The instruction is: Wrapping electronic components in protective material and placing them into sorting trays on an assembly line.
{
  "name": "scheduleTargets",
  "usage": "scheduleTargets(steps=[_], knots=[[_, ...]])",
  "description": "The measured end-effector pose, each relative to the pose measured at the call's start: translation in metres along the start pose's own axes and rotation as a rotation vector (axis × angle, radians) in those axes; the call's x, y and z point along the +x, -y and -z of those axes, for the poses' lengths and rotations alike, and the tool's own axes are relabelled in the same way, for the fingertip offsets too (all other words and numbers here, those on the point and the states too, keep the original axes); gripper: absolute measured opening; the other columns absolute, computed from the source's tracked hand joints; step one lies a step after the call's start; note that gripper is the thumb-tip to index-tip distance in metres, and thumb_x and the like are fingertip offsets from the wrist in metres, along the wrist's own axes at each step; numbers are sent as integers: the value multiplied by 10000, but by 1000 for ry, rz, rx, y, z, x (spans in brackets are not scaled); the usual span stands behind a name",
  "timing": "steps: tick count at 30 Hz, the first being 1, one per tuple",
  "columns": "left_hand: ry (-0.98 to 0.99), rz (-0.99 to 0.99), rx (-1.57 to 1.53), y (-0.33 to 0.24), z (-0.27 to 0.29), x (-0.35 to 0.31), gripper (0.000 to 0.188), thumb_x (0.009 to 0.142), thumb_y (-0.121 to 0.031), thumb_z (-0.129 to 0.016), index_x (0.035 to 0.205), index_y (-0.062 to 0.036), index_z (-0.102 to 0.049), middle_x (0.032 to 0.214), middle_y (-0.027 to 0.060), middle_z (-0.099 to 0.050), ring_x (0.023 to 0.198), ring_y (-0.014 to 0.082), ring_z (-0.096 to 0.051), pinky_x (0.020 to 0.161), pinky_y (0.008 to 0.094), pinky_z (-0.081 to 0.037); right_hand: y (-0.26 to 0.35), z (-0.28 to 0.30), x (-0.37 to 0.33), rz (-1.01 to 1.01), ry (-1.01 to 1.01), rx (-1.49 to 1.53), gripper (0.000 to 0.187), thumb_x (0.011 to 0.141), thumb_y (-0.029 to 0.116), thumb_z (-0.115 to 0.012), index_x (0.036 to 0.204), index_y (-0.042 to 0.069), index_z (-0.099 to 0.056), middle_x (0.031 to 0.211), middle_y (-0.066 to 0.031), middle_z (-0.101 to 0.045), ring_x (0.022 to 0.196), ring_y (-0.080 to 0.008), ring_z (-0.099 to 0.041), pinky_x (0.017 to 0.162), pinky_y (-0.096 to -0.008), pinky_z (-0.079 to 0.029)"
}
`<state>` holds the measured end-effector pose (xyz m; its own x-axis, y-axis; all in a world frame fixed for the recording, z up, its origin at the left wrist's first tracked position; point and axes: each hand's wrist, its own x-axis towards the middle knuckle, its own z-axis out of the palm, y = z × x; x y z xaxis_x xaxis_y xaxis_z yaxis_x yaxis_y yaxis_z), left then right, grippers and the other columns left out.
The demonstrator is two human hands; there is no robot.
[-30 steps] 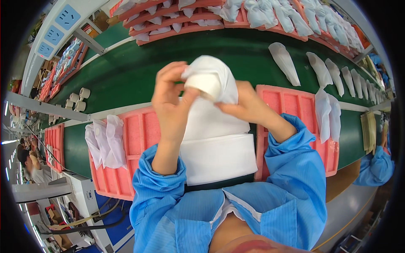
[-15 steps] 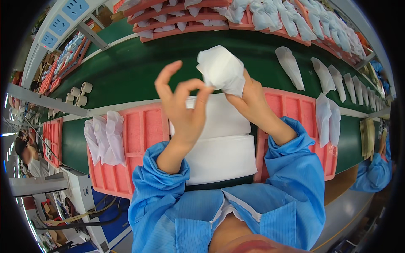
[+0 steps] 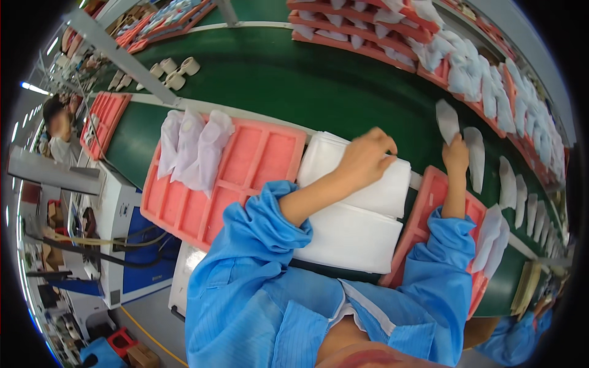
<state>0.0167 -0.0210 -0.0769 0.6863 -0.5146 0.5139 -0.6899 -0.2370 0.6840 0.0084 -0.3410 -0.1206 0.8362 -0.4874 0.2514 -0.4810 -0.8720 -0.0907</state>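
My right hand (image 3: 455,158) reaches out to the right over the green belt. Its fingers are closed on the lower end of a white wrapped piece (image 3: 447,119), an elongated object in a thin white bag. Just right of it, a similar wrapped piece (image 3: 475,158) lies on the belt, first of a row running off to the right. My left hand (image 3: 367,161) hovers over the upper of two stacks of flat white bags (image 3: 353,236), its fingers bent and thumb apart, holding nothing that I can see.
A pink foam tray (image 3: 257,153) with several wrapped pieces (image 3: 193,144) stands left; another pink tray (image 3: 423,211) is under my right forearm. Stacked pink trays (image 3: 356,49) line the far side. Tape rolls (image 3: 178,70) sit far left on the belt (image 3: 264,80). Other people are at both sides.
The view has turned. My right hand has carried the white wrapped piece from in front of me rightward to the row. My left hand has come away from it, down over the white bags.
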Motion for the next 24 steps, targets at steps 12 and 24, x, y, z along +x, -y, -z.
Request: scheduleTargets(steps=[12,24], knots=[[498,161,208,10,-20,-11,208,764,-190,-766,852,-71,-620,939,102,-598,882,296,-635,731,395,-502,51,-14,-17,334,-76,514,268,797,61,-655,1061,14,-658,978,-160,-659,845,-247,-646,760,-349,-508],[478,130,183,12,-21,-14,224,745,-218,-783,803,-68,-627,938,112,-586,871,301,-631,734,394,-498,63,-27,-24,269,28,690,115,813,59,-647,906,34,-710,596,-66,-586,541,-122,-541,550,-271,-450]])
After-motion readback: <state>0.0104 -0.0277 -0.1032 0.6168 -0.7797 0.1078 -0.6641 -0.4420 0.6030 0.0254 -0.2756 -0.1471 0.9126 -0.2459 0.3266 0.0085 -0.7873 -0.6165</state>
